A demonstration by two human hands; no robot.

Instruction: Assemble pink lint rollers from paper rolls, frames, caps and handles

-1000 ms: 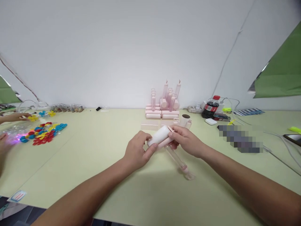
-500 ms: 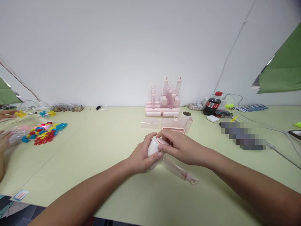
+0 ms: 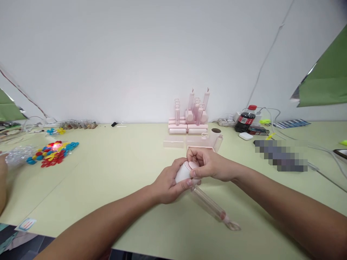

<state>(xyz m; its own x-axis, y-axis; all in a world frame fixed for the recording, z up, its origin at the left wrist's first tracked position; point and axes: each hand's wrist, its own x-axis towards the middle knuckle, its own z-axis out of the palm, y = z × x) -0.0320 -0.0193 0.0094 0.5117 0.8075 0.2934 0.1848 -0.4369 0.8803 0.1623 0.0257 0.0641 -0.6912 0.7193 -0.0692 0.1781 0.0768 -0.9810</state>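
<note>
My left hand (image 3: 168,185) is wrapped round the white roll of a lint roller (image 3: 182,174), its thumb along the near side. The roll's end bears a pink cap (image 3: 193,165), tilted up towards me. At that cap my right hand (image 3: 210,165) has its fingers curled, thumb and fingertips pressed on the pink edge. A clear tube handle (image 3: 207,200) with a pale loop slants from under the hands to the lower right; its join to the roller is hidden. Just behind my right hand lies a pink tray-like case (image 3: 200,147), mostly covered.
Stacked pink cases (image 3: 177,131) with upright clear handles stand by the wall. Before them are a clear cover (image 3: 173,143) and a white paper roll (image 3: 215,134). A cola bottle (image 3: 245,119) and cables are right. Colourful flower-shaped pieces (image 3: 55,155) and another person's arm (image 3: 2,180) are left.
Both hands and the lint roller have shifted slightly right. The handle's loop has moved down and right. My right fingers have curled in more tightly at the cap. The other person's far hand has left view.
</note>
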